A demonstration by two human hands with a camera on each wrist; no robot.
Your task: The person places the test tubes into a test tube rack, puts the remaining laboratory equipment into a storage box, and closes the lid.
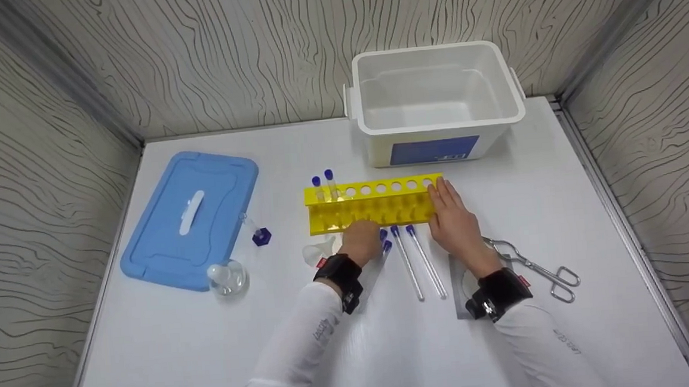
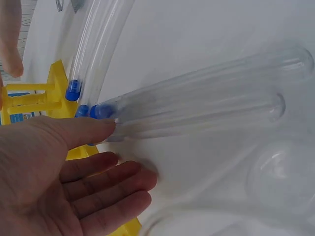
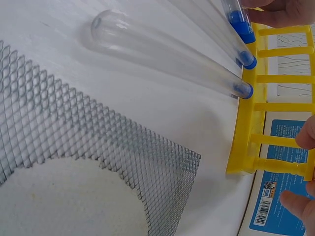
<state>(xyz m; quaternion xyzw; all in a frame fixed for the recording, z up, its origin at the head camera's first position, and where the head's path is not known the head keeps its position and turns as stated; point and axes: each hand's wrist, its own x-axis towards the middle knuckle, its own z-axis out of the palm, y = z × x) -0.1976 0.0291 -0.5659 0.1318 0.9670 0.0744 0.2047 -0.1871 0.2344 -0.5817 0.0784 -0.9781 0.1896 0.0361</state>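
A yellow test tube rack stands at mid-table, two blue-capped test tubes in its left holes. My right hand rests at the rack's right end, fingers extended along it. At the rack's front, my left hand is beside two blue-capped test tubes lying on the table. Its thumb is straight by their caps and its other fingers are loosely bent; whether the thumb touches a tube I cannot tell. Two more capped test tubes lie between the hands, caps toward the rack.
Behind the rack stands a white bin. Leftward are a blue lid, a small cylinder with a purple hexagonal base, a glass bottle and a clear funnel. Wire gauze and metal tongs lie near the right forearm.
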